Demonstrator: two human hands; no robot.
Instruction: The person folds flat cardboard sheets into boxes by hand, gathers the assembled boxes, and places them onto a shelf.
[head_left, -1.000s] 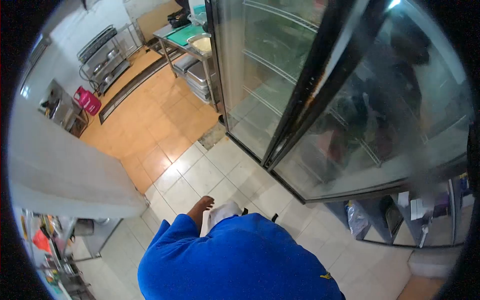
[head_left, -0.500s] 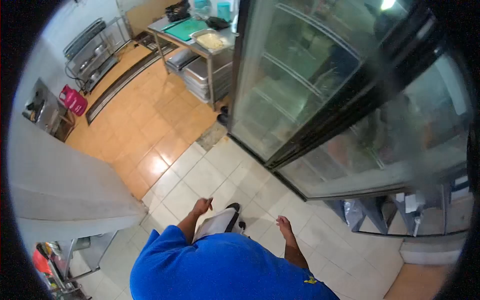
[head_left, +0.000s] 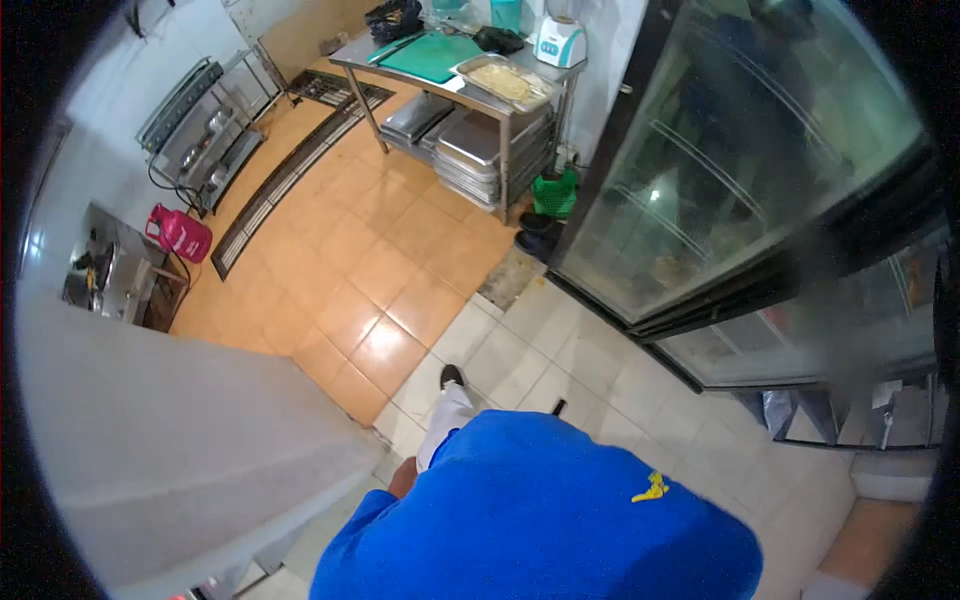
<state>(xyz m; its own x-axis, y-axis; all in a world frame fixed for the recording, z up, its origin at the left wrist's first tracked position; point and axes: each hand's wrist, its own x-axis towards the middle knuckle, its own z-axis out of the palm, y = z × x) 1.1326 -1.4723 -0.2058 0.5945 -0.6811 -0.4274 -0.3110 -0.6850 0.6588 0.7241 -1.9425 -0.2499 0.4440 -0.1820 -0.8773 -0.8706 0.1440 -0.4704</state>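
Note:
My left hand (head_left: pixel 403 478) hangs low beside my left leg, in front of the blue sleeve. Only part of it shows, its fingers are hidden, and I cannot make out anything in it. My right hand is out of sight behind the blue shirt (head_left: pixel 540 510). A black shoe (head_left: pixel 452 377) on my forward foot rests on the white tiles. To the right of my body a small dark tip (head_left: pixel 559 407) pokes out, too little of it to name.
Ahead right stands a steel table (head_left: pixel 420 80) with a green cutting board (head_left: pixel 445 56), a tray of pale food (head_left: pixel 505 82) and a blender (head_left: pixel 560 42). A glass-door fridge (head_left: pixel 740 170) lines the right. A wall (head_left: pixel 200 420) juts in left; a pink gas cylinder (head_left: pixel 182 235) stands beyond.
I have stepped forward, toward the orange floor. The table and fridge appear further right, with the blender now visible. My left hand has swung back, and my right hand has left the view.

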